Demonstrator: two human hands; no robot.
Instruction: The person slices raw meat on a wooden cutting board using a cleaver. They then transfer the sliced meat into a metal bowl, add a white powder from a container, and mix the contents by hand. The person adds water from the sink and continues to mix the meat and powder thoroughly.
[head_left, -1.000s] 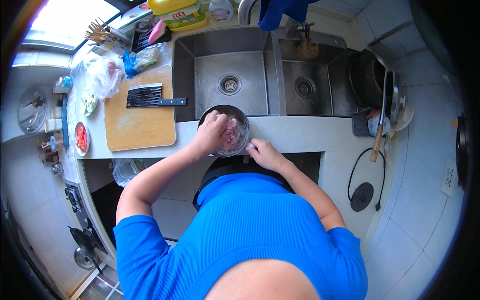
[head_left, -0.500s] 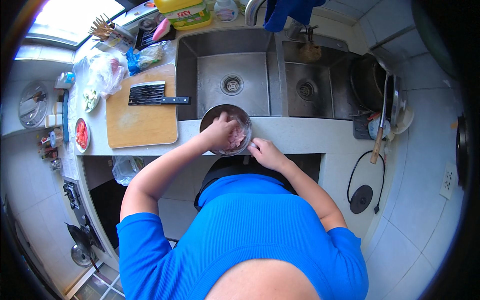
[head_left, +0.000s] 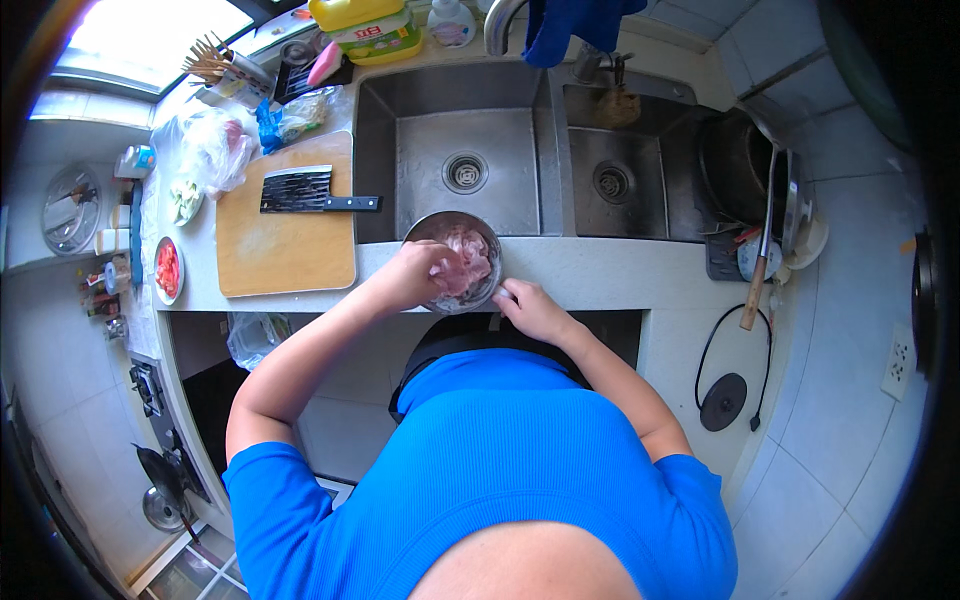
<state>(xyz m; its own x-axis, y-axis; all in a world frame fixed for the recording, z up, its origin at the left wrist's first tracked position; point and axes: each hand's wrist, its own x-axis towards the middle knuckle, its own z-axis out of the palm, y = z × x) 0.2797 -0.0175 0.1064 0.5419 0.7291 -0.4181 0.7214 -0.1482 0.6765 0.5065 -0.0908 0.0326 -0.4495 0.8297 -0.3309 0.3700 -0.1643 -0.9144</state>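
Note:
A round metal bowl (head_left: 490, 236) rests at the counter's front edge, before the large sink. Pink raw meat slices (head_left: 472, 250) lie in it, some smeared with a pale coating. My left hand (head_left: 412, 272) reaches over the bowl's left side, its fingers closed on some of the meat; the fingertips are partly hidden. At the bowl's lower right, my right hand (head_left: 535, 310) grips its edge with bent fingers, the thumb near the rim. Left of the bowl, a cleaver (head_left: 320, 190) with a dark blade and black handle lies on a wooden cutting board (head_left: 285, 250).
Left of the board stand a dish of red chopped pieces (head_left: 168, 270), a dish of pale green pieces (head_left: 185, 200) and plastic bags (head_left: 215, 150). Behind the bowl is a double sink (head_left: 465, 130). A dark pot (head_left: 735, 165) stands at the right; a cord (head_left: 710, 335) lies nearer.
My left hand has drawn back toward the bowl's left side and lifted some meat, baring more of the slices. My right hand stays on the bowl's edge.

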